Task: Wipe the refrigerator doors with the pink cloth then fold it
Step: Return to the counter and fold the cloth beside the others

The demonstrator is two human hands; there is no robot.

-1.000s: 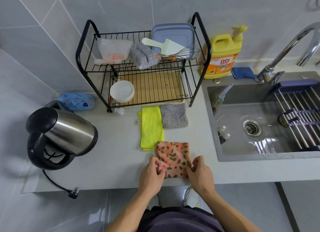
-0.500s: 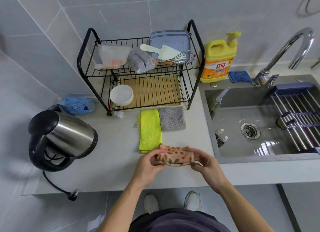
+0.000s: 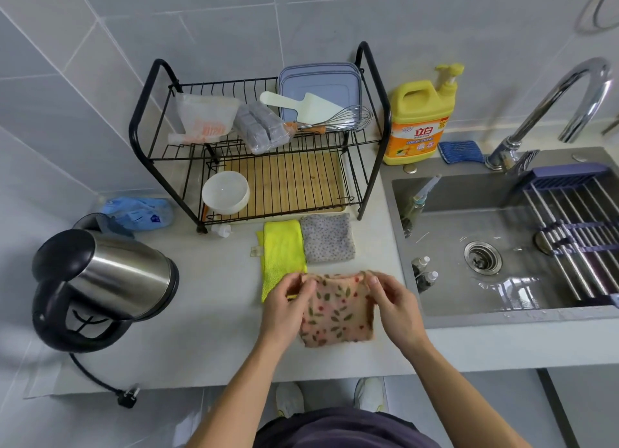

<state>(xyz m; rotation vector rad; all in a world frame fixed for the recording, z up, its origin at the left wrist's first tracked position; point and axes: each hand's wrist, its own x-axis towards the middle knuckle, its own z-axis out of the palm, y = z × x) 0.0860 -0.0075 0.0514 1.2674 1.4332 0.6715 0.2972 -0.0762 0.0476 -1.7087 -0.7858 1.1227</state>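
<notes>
Hands hold a pink square cloth with little leaves and red dots [image 3: 336, 313] low in the middle of the grey table [image 3: 207, 313]. The cloth looks folded and lies near the table's front edge. The left hand [image 3: 284, 310] is at 9 o'clock from the cloth, and its fingers [image 3: 310, 285] pinch the far left corner. The right hand [image 3: 395, 308] is at 3 o'clock, and its fingers [image 3: 373, 281] pinch the far right corner. The far edge looks a bit bunched between the two hands.

At 11 o'clock from the pink cloth lies a bright yellow fuzzy cloth [image 3: 283, 250]; the left hand covers part of its near end. At 12 o'clock lies a grey cloth with tiny dots [image 3: 326, 238], right beside the yellow one. Farther off at 12 o'clock stands a black wire rack [image 3: 132, 136] with a white bowl [image 3: 225, 193] on its lower shelf. A shiny steel kettle with a black lid [image 3: 114, 273] sits at 9 o'clock, well apart from the hands. A grey metal sink [image 3: 502, 317] is at 3 o'clock. A yellow soap bottle [image 3: 418, 122] stands at 1 o'clock, beside the rack.
</notes>
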